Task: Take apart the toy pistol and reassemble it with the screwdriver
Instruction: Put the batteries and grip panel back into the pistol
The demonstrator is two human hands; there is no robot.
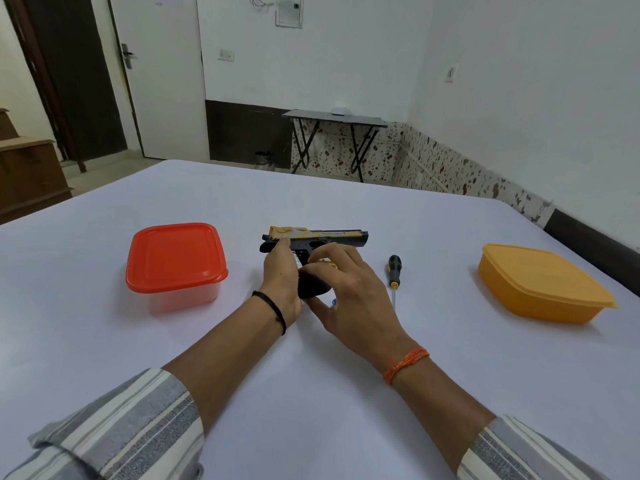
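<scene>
From where I sit watching the head view, the toy pistol (313, 239) lies near the middle of the white table (450, 375), flat on its side with the barrel pointing to my right and the grip angled back toward me. Its slide is yellow-gold with pale worn-looking patches and a strip of small print along the side that I cannot read. The frame beneath is black, with cut-outs showing around the trigger area. The black butt of the grip pokes out between my two hands, and something small and blue shows just below it, too hidden to name.

My left hand (282, 275) rests along the grip, fingers curled round it, with one fingertip reaching up to touch the rear of the slide. My right hand (346, 289) arches over the grip and trigger area, fingers bent and spread a little, their tips down on the pistol; I cannot tell whether they pinch a part or only press on it. A black cord circles the left wrist and an orange thread the right, and both striped sleeves are pushed up the forearms.

The screwdriver (394, 271), with a black-and-yellow handle and thin shaft pointing toward me, lies untouched on the table just right of my right hand. A clear tub with a red lid (176, 258) stands to the left of the pistol, well apart, and a yellow lidded container (540, 285) sits far off to the right.
</scene>
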